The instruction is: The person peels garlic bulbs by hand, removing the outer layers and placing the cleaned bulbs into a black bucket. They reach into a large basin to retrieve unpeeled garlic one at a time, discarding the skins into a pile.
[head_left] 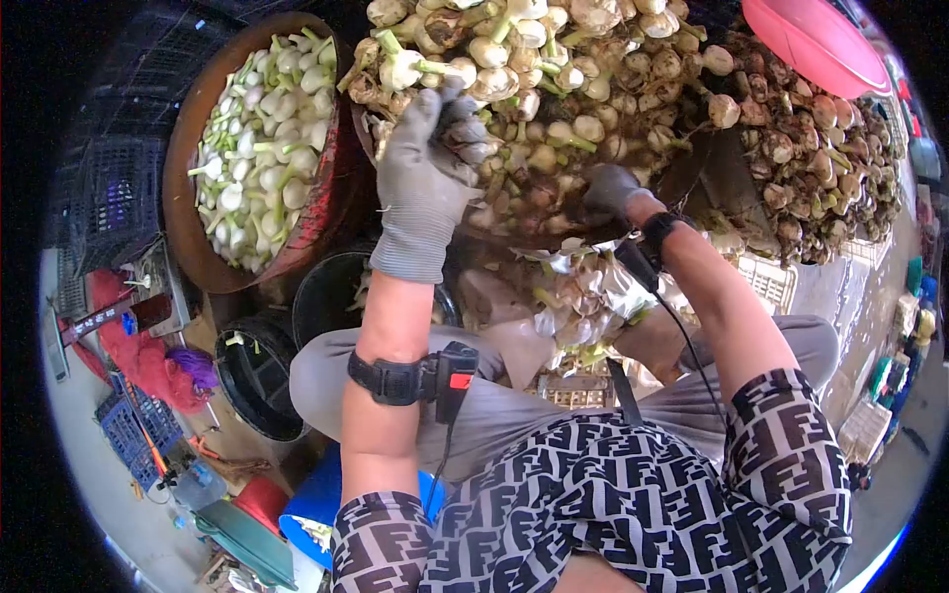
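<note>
At the far left, dark plastic crates (114, 188) stand beyond a heap of red mesh (129, 341) and a purple bundle (193, 367), with a blue crate (138, 425) lower down. Right of these, a round, rust-brown tub (181, 163) holds trimmed white bulbs (272, 143) with short green stems. Below it sits a black bucket (230, 390) with a few pale scraps inside, and near the bottom edge a blue bucket (341, 474) is partly hidden by the sleeve.

The left hand (425, 158), in a grey glove, is raised at the near left edge of the main pile of bulbs (554, 128). Its fingers curl inward, close below a bulb with a cut green stem (399, 69); whether they clamp anything cannot be told. Between the knees, pale leafy peelings (593, 301) lie over a light crate (578, 390).

Farther right, the right hand (608, 193), in a dark glove, reaches down among the bulbs at the near side of the main pile. Its fingertips are hidden, so its grip cannot be told. At the far right, soil-stained bulbs (830, 163) lie heaped below a pink basin (816, 44).
</note>
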A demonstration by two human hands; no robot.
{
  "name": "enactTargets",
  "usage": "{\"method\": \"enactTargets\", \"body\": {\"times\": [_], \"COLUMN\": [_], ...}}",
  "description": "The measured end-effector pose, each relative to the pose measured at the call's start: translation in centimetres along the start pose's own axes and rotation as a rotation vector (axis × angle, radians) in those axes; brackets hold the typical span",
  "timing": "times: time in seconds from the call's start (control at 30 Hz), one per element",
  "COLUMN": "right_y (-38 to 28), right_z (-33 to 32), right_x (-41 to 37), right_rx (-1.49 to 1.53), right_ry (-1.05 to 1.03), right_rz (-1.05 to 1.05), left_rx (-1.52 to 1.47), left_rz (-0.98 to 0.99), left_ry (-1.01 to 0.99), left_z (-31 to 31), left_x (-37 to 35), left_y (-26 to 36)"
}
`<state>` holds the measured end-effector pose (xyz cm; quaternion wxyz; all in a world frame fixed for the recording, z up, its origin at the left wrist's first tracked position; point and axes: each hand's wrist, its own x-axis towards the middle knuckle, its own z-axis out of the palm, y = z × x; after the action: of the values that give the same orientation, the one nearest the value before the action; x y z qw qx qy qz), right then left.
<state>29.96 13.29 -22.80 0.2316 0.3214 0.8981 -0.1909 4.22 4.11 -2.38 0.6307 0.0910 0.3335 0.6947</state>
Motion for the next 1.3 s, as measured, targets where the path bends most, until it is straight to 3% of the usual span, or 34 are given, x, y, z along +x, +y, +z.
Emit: {"method": "enactTargets", "body": {"times": [0.03,0.07,0.17,0.2,0.23,0.3,0.37,0.47,0.6,0.7,0.8,0.83,0.9,0.97,1.07,1.17,1.2,1.3], "right_y": [0.3,-1.7,-0.9,-1.7,-3.2,-6.7,-8.8,-9.8,-10.7,-9.0,-8.4,-8.8,-9.9,-10.4,-11.4,-11.6,-11.6,-11.0], "right_z": [-0.4,-4.2,-4.3,-5.1,-6.2,-8.4,-9.5,-9.4,-10.9,-9.6,-8.9,-8.8,-8.4,-8.9,-10.0,-9.7,-9.7,-8.1], "right_x": [-0.2,-2.5,-5.0,-5.8,-7.0,-9.2,-10.0,-10.5,-12.0,-12.2,-11.9,-11.8,-11.9,-12.0,-12.6,-12.3,-12.5,-12.4], "right_rx": [-0.050,0.077,0.727,1.112,1.402,1.976,1.814,1.893,1.906,1.750,1.890,1.750,1.464,1.536,1.757,1.803,1.870,1.979], "right_ry": [-0.088,-0.019,0.238,0.251,0.310,0.423,0.463,0.483,0.526,0.454,0.452,0.518,0.637,0.645,0.636,0.531,0.536,0.532], "right_rz": [0.008,0.217,0.187,0.328,0.259,0.081,0.192,0.222,0.156,0.151,0.069,0.098,0.154,0.166,0.115,0.157,0.156,0.100], "left_rx": [0.067,0.215,1.145,1.370,1.594,1.678,1.529,1.623,1.592,1.517,0.991,0.843,0.457,0.205,0.504,1.085,0.886,0.660], "left_rz": [-0.007,-0.026,0.076,0.175,0.280,0.144,-0.083,0.295,0.203,0.157,-0.115,-0.181,-0.336,-0.531,-0.235,0.074,0.177,-0.380], "left_ry": [0.012,0.012,-0.050,-0.122,-0.196,-0.282,-0.202,-0.309,-0.312,-0.313,-0.366,-0.370,-0.189,-0.123,-0.184,-0.115,-0.115,0.037], "left_z": [0.4,0.2,1.4,0.6,0.0,-0.3,-0.2,-1.3,-0.2,0.4,-0.4,-1.0,-2.4,-0.8,-1.4,-0.7,-0.5,0.3], "left_x": [-0.3,-0.2,-1.3,-1.5,-1.6,-2.2,-2.7,-3.1,-3.6,-3.7,-3.3,-2.9,-2.5,-2.8,-2.6,-3.2,-2.9,-3.7], "left_y": [-0.3,-0.9,-3.0,-4.6,-6.0,-8.3,-8.4,-9.2,-8.2,-7.6,-7.2,-7.3,-9.0,-7.8,-8.4,-8.5,-8.6,-6.6]}}
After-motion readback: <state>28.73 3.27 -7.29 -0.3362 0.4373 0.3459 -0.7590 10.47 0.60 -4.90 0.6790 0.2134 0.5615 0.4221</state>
